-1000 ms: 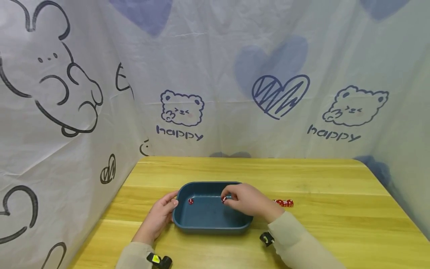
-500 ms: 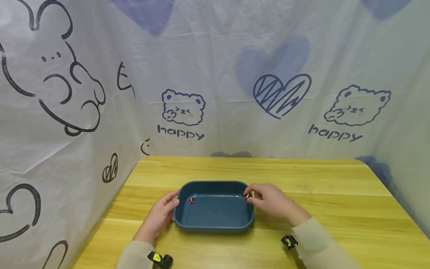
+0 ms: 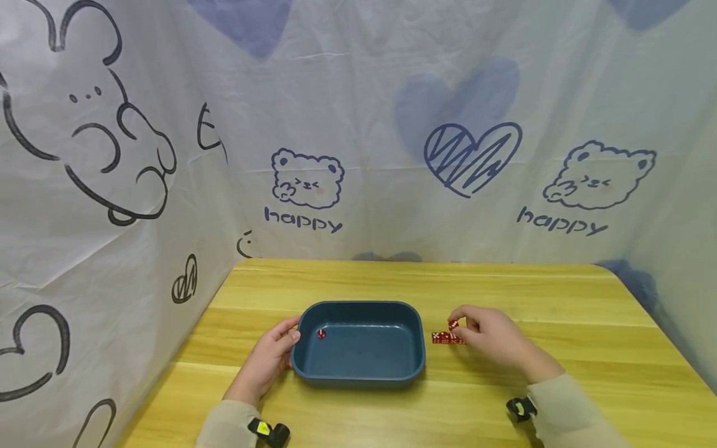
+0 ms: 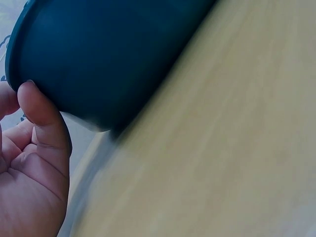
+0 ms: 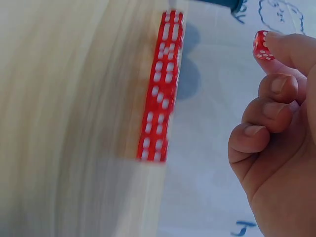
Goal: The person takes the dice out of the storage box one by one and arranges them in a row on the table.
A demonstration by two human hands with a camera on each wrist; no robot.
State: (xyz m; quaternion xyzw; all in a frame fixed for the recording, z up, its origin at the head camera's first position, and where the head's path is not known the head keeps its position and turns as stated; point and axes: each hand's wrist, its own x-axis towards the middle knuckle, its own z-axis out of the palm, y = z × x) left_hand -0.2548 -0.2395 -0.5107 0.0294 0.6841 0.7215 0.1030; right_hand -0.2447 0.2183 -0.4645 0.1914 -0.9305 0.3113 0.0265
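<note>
A dark blue plastic tray stands on the table, with one red die lying near its left end. My left hand holds the tray's left end by the rim; the left wrist view has the thumb against the tray's outer wall. To the right of the tray, my right hand pinches a red die with white pips between thumb and forefinger, its other fingers curled. That die is raised above a straight row of several red dice, whose right part the hand hides in the head view.
The wooden table has its far edge against a white curtain printed with bears and hearts. Another curtain side hangs along the left. A black wrist camera sits on the right sleeve.
My right hand has moved right with the pinched die, from over the tray's interior, past its right rim, to the row of dice. The left hand still holds the tray in place.
</note>
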